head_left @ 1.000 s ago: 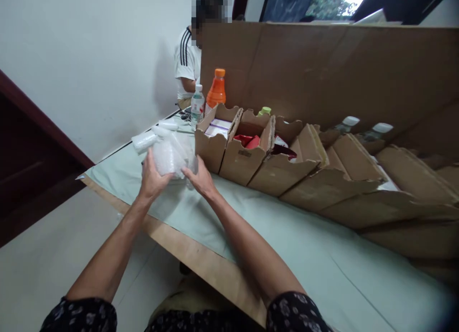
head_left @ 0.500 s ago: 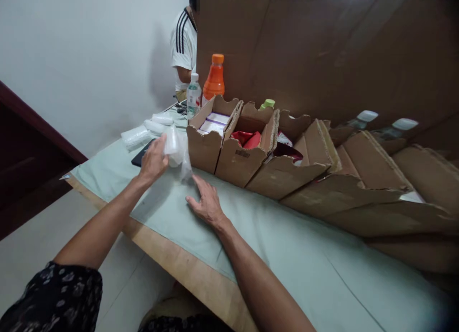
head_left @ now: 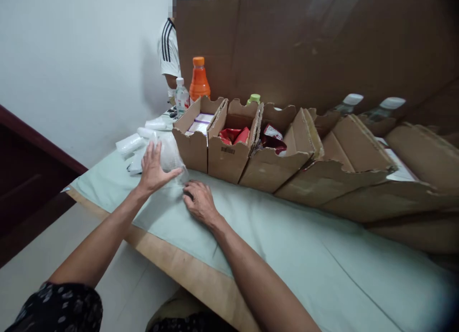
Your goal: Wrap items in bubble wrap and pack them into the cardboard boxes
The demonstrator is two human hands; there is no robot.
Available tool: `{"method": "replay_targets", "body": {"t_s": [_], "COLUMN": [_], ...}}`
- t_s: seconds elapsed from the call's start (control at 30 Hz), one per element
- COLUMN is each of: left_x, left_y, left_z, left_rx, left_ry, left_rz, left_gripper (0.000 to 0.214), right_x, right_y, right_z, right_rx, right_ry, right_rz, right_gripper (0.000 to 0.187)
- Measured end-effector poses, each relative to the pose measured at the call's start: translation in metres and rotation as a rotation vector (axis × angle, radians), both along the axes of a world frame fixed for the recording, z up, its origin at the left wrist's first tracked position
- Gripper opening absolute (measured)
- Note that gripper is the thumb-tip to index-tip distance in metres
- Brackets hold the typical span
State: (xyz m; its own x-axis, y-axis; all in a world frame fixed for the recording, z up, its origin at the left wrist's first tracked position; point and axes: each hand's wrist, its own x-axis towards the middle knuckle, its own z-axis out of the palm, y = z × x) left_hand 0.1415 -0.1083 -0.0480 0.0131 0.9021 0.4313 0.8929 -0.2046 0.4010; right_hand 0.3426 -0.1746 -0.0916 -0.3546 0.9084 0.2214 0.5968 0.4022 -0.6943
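Note:
A sheet of clear bubble wrap [head_left: 168,153] lies bunched on the cloth beside the leftmost cardboard bin. My left hand [head_left: 154,167] rests over its near side, fingers stretched and thumb spread wide. Close by on the right, my right hand [head_left: 201,203] has its fingers curled down at the loose corner of the wrap; the fingertips are partly hidden. Behind my left hand are several white plastic rolls [head_left: 129,144]. A dark flat object showed there earlier and is now mostly covered by plastic.
Cardboard bins [head_left: 225,162] stand in a row along the back, holding white boxes [head_left: 199,126] and red packets [head_left: 234,136]. An orange bottle [head_left: 200,81] and a water bottle [head_left: 181,95] stand behind. A tall cardboard panel [head_left: 287,50] partly hides another person [head_left: 169,50].
My left hand has let go of the raised wrap and spread open over it as it came down. The right hand's fingers have curled in at the wrap's corner. The view has shifted slightly.

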Motion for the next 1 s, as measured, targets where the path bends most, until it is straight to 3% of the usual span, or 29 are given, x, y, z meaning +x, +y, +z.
{"method": "replay_targets", "body": {"t_s": [0.13,0.23,0.37,0.5,0.57,0.7,0.8,0.9,0.97,1.0], "left_x": [0.023,0.013,-0.017,-0.034,-0.035,-0.032,-0.023,-0.006,0.005,0.008], "left_y": [0.011,0.022,0.018,0.001,-0.003,0.000,-0.006,-0.020,-0.027,-0.029], "left_z": [-0.004,-0.002,-0.003,-0.009,-0.013,-0.015,-0.010,-0.002,0.001,0.001], "left_rx": [-0.059,-0.057,-0.060,0.083,0.129,0.040,0.199,0.379,0.321,0.261], "left_ry": [0.073,0.094,0.127,0.105,0.098,0.076,0.080,0.215,0.334,0.378], "left_rz": [0.139,0.165,0.072,0.007,-0.011,0.021,0.044,-0.202,-0.420,-0.466], "left_gripper": [0.091,0.076,0.082,0.098,0.096,0.076,0.073,0.060,0.044,0.038], "right_x": [0.000,0.001,0.001,0.001,0.001,0.001,0.000,-0.001,-0.001,0.000], "right_y": [0.000,-0.001,-0.001,-0.001,-0.001,-0.001,-0.001,-0.001,-0.001,-0.001], "right_z": [0.000,-0.001,0.000,0.001,0.002,0.003,0.004,0.005,0.005,0.005], "right_rx": [0.001,0.006,0.005,-0.003,-0.004,0.001,0.001,0.003,0.005,0.006], "right_ry": [-0.015,-0.017,-0.007,-0.008,-0.012,-0.022,-0.033,-0.043,-0.046,-0.046], "right_rz": [-0.015,-0.023,-0.031,-0.033,-0.030,-0.036,-0.043,-0.042,-0.038,-0.035], "right_gripper": [0.023,0.022,0.020,0.020,0.020,0.021,0.020,0.020,0.022,0.022]}}
